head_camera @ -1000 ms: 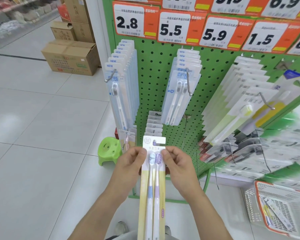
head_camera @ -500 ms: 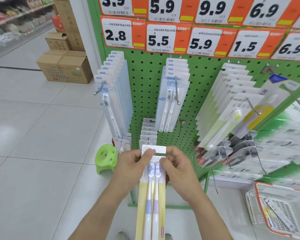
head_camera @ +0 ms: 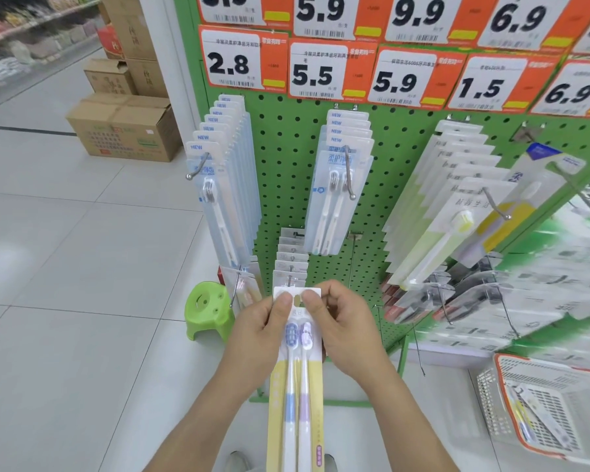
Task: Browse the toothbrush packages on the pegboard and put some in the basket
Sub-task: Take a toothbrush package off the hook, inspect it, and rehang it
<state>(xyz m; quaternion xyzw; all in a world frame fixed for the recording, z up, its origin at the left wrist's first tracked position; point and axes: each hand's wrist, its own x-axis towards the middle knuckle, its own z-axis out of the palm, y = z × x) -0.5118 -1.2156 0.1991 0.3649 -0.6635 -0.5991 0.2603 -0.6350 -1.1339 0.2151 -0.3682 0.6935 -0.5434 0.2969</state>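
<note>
Pegboard (head_camera: pixel 286 158): green, hung with rows of toothbrush packs under orange price tags.
Basket (head_camera: pixel 539 413): on the floor at the pegboard's lower right corner, packs inside.
Toothbrush package (head_camera: pixel 295 396): yellow two-brush card, upright before the pegboard's lower edge.
Left hand (head_camera: pixel 258 335): pinches the card's top.
Right hand (head_camera: pixel 343 330): pinches the top too.

What I cannot make out around the green pegboard (head_camera: pixel 286 158)

The top price tags (head_camera: pixel 324 11) are cut by the upper edge, so I read only part of the first number. Right of the pegboard, the hanging packages (head_camera: pixel 559 267) smear into blur and their print is unreadable to me. Below them, the basket (head_camera: pixel 504 366) runs off the right edge. The two-brush package (head_camera: pixel 295 386) leaves the bottom edge, and my left hand (head_camera: pixel 259 335) and right hand (head_camera: pixel 344 335) cover its top corners. Its small label text is illegible.
</note>
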